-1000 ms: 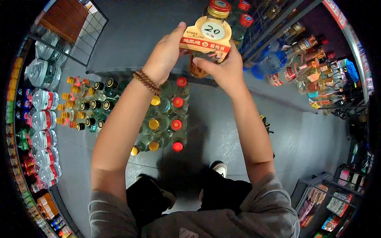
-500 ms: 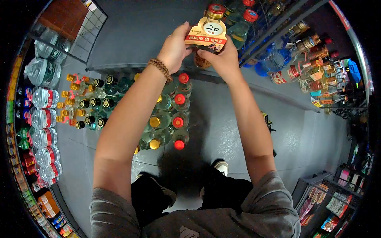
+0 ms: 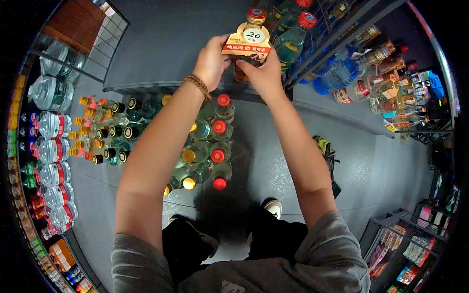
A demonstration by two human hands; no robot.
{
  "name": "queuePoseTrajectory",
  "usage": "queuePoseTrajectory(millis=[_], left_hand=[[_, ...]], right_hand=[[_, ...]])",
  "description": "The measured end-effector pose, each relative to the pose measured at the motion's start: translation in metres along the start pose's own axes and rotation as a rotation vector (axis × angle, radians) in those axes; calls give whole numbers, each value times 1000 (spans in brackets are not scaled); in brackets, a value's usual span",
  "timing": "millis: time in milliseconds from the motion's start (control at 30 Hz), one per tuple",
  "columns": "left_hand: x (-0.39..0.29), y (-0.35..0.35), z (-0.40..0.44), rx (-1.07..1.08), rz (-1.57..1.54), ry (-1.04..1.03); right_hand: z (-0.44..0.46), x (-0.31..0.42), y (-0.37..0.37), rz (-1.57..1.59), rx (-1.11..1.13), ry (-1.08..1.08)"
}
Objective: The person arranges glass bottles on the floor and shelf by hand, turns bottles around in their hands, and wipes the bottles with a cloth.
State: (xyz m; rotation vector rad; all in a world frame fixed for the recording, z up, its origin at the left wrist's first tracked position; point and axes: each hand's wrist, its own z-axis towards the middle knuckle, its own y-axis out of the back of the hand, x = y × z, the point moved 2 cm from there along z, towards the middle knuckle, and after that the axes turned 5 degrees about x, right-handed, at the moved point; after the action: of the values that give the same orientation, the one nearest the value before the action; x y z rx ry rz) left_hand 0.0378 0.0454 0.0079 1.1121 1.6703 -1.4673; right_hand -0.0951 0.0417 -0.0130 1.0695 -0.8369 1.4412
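A yellow and red cardboard price card (image 3: 246, 48), marked with a handwritten "20", is pinched between my two hands. My left hand (image 3: 211, 62), with a beaded bracelet at the wrist, grips its left side. On the right edge, my right hand (image 3: 264, 77) is closed, with the thumb below the card. Directly behind the card is a bottle with a red and gold cap (image 3: 256, 15); its brownish lower part shows under the card. Whether the card is hooked on the bottle's neck I cannot tell. Green bottles with red caps (image 3: 291, 41) stand just right of it.
Rows of clear bottles with red and gold caps (image 3: 220, 155) stand on the floor below my left forearm, beside smaller bottles (image 3: 93, 129). Water jugs (image 3: 54, 151) line the left. A wire rack (image 3: 337, 39) and more bottles (image 3: 386, 93) are at right.
The card and both hands have shifted slightly left in view, along with the bottle behind. My right hand has moved left and a little down. Both hands keep their grip.
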Motion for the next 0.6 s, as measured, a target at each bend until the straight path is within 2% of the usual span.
queuePoseTrajectory(millis=[100, 267, 433, 500, 600], left_hand=[[0, -1, 3, 26, -38, -15], [0, 1, 2, 120, -93, -31], [4, 8, -3, 48, 19, -1], [5, 6, -10, 41, 75, -2], [3, 3, -20, 25, 45, -1]], right_hand=[[2, -5, -1, -99, -38, 37], [-2, 5, -5, -91, -64, 51], [-11, -1, 2, -228, -59, 90], [-20, -2, 4, -291, -11, 215], [-51, -4, 16, -415, -27, 192]])
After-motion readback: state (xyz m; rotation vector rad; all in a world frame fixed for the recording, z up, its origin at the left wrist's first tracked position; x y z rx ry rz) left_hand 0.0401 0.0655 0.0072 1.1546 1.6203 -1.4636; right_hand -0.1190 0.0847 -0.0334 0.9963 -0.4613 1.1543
